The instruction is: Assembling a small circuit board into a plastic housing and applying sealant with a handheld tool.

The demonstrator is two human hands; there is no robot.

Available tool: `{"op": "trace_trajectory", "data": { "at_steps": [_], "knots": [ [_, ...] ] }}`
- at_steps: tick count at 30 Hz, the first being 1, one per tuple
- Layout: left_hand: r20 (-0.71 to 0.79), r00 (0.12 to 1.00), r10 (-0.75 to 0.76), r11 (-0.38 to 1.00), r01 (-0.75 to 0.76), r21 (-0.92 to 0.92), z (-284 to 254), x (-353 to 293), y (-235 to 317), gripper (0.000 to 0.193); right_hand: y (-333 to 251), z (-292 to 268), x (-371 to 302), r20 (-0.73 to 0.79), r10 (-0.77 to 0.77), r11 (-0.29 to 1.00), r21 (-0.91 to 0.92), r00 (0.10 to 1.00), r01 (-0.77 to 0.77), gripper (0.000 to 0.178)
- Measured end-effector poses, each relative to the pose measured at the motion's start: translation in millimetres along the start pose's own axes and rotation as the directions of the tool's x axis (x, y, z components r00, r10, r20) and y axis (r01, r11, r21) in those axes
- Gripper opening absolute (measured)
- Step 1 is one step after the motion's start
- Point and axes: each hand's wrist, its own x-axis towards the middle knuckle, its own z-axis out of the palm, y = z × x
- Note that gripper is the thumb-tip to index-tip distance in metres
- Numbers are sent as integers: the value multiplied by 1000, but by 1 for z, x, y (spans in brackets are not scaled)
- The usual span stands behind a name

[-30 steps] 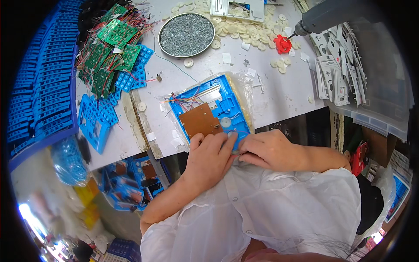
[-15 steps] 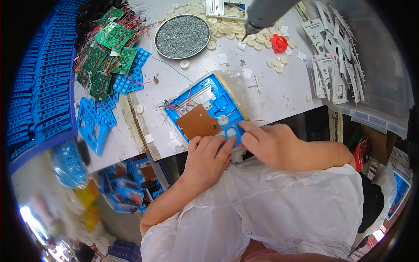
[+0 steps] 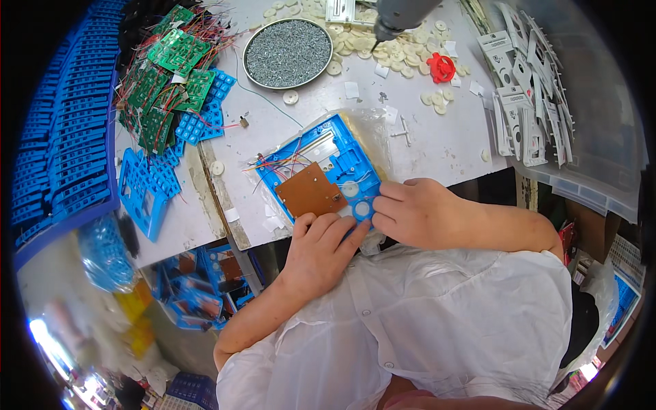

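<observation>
A blue plastic housing (image 3: pixel 365 169) lies open side up on a clear plastic bag at the table's near edge. Inside it sit a brown circuit board (image 3: pixel 307 193), thin coloured wires and two round clear discs. My left hand (image 3: pixel 321 244) grips the housing's near edge, its fingers curled beside the board. At the near right corner, the bent fingers of my right hand (image 3: pixel 413 212) press together against the housing's edge; their tips are partly hidden. Above the far side of the table hangs a grey power screwdriver (image 3: pixel 400 17), its bit pointing down.
A round tray (image 3: pixel 329 65) of small screws stands beyond the housing. Green circuit boards (image 3: pixel 179 51) and blue keypads pile up at left. Cream discs (image 3: pixel 410 58), a red ring part (image 3: pixel 441 67) and white panels (image 3: pixel 516 113) lie at the far right. Blue parts fill a bin at far left.
My right hand has shifted slightly; its outstretched index finger is now bent in with the others at the housing's right edge. My left hand and the housing stay almost in place.
</observation>
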Motion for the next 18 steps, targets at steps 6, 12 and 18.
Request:
{"op": "trace_trajectory", "data": {
  "at_steps": [6, 12, 18],
  "knots": [
    [102, 995, 8, 996, -17, 88, -5, -5, -3, 47, 29, 28, -8, -212, -135, 965, 192, 968, 177, 17],
    [153, 988, 35, 983, -61, 172, -7, -2, -1, 52, 27, 37, -19, -312, 3, 935, 338, 950, 108, 23],
    [173, 983, 53, 971, -92, 221, -7, -2, -1, 55, 16, 33, -16, -312, 51, 957, 286, 949, 42, 23]
  ]
}}
